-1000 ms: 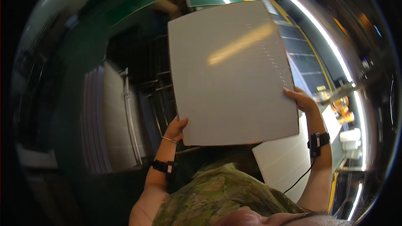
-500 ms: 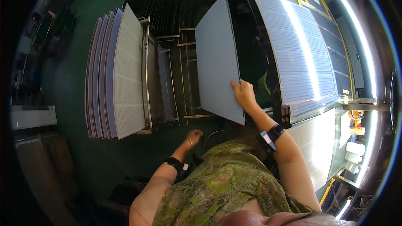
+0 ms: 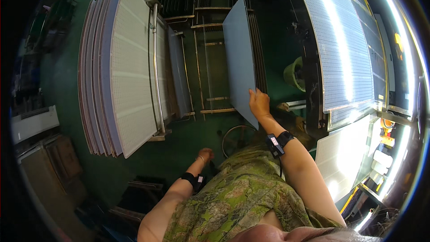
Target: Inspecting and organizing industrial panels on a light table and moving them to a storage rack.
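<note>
A large, thin blue-grey panel (image 3: 239, 58) stands on edge over a metal rack. My right hand (image 3: 260, 105) is closed around its near right edge, thumb on the broad face and fingers behind. My left hand (image 3: 206, 155) hangs low near my waist, fingers curled in, touching nothing that shows. Left of the rack stands a row of similar panels; the closest is a pale perforated panel (image 3: 134, 67) leaning beside a metal bar (image 3: 155, 62). Another blue-grey panel (image 3: 177, 71) stands lower, right of that bar.
The slatted metal rack (image 3: 215, 24) spans the middle. At right a dark-edged bench (image 3: 313, 76) carries a perforated sheet (image 3: 345, 58) under bright tube light. A green bucket (image 3: 293, 75) sits on the floor beside it. A round metal ring (image 3: 226, 141) is low in front of me.
The panel in my right hand has turned more edge-on and shifted slightly right over the rack. The view has moved closer to the rack. My left hand stays low and curled.
</note>
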`<state>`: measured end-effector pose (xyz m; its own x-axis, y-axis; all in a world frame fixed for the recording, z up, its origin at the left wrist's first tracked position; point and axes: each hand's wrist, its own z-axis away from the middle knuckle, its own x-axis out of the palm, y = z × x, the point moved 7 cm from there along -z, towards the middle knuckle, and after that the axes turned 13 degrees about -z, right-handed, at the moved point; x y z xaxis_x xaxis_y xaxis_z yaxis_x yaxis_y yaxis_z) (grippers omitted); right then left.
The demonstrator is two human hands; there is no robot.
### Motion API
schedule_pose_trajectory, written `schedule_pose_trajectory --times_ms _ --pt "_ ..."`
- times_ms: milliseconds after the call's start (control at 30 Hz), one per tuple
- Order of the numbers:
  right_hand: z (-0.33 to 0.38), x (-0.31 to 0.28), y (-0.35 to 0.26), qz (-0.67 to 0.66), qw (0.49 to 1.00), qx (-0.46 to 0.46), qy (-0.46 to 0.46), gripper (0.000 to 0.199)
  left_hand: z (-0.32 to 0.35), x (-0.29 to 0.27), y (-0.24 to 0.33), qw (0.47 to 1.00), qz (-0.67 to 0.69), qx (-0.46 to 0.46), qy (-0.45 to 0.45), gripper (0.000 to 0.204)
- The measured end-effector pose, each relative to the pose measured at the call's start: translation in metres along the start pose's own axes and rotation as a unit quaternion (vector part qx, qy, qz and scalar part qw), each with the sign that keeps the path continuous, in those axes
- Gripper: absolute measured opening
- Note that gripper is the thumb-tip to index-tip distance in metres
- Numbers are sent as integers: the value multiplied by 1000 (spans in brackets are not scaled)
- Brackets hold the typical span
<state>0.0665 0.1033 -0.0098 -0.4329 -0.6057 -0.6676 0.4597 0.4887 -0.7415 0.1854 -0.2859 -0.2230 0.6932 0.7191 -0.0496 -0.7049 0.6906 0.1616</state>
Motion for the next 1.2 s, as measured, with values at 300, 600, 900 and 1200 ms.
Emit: schedule_pose_trajectory --times_ms 300,600,900,1200 --pt "-6 4 1 18 999 32 -5 29 -17 11 18 997 -64 37 -35 22" --pt "-8 6 -12 46 995 83 -27 32 -14 14 17 999 -28 33 -27 25" --pt "-2 2 -21 38 996 74 -30 30 -9 16 30 998 -26 41 -28 25" --pt "-20 4 -17 40 997 72 -10 28 -7 20 45 998 -42 23 -41 28"
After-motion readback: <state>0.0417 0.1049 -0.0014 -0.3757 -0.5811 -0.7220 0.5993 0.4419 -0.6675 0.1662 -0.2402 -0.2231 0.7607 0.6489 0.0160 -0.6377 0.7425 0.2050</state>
